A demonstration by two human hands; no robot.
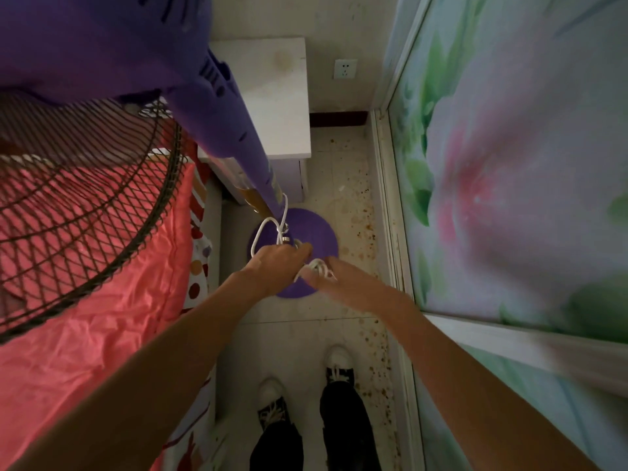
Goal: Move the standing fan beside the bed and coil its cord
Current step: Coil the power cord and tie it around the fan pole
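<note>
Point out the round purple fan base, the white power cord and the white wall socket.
Round purple fan base (314, 229): head view, bare top surface.
White power cord (263, 229): head view, loop beside the pole.
White wall socket (345, 69): head view, faceplate centre.

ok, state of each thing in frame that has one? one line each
standing fan: upright beside the bed, base on the floor
cord: unplugged, partly looped at the pole, not fully coiled
left hand: closed on the cord
right hand: closed on the cord bundle, blurred
wall socket: nothing plugged in
bed: covered with a pink quilt
</note>
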